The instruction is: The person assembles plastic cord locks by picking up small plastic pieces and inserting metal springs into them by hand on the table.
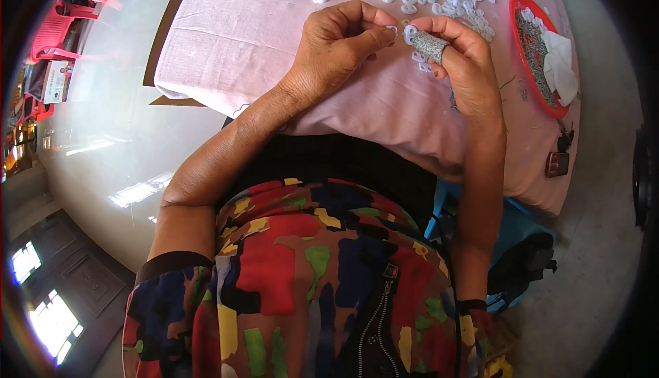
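Observation:
My left hand is closed in a pinch above the pink tablecloth, with a tiny whitish bit just showing between thumb and forefinger. Close by on its right, my right hand pinches a small white oval plastic piece. A grey speckled wrap covers the thumb of that hand. The two pinches are a short gap apart. More white pieces lie beneath the right thumb, partly hidden by it. Beyond the hands spreads a loose pile of similar white oval pieces.
At the right edge stands a red tray of small grey metal parts, with a white tissue or cloth on top. A dark red device and keys lie nearby. Pink chairs are far left. A blue seat is below the table.

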